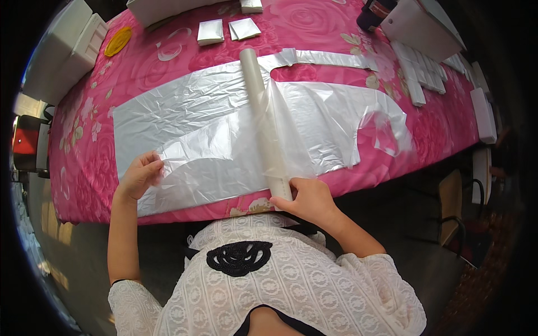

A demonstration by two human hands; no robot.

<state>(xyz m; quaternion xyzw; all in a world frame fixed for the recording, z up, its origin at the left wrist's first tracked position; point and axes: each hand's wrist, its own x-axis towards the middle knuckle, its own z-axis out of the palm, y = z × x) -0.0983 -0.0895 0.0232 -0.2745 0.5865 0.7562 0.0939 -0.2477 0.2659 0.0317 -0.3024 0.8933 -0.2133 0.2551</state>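
A thin plastic apron (pixel 330 123), silvery and see-through, lies spread over the table, a round neck opening at its right end. A long pale tube (pixel 254 75) rests across it from far to near, with film draped over part of its length. My right hand (pixel 308 199) grips the near end of this tube by the table's front edge. On the left, my left hand (pixel 142 175) pinches a corner of a clear film flap (pixel 213 137), raised a little above the silvery layer (pixel 157 106). A plastic strap (pixel 333 58) stretches to the far right.
Folded silvery packets (pixel 210 32) lie at the back, near a yellow ring-shaped roll (pixel 117 42). White boxes (pixel 59 47) stand at the far left. Small long cartons (pixel 417 73) and a dark cup (pixel 374 15) are at the right. A chair (pixel 451 207) stands beyond the table's right edge.
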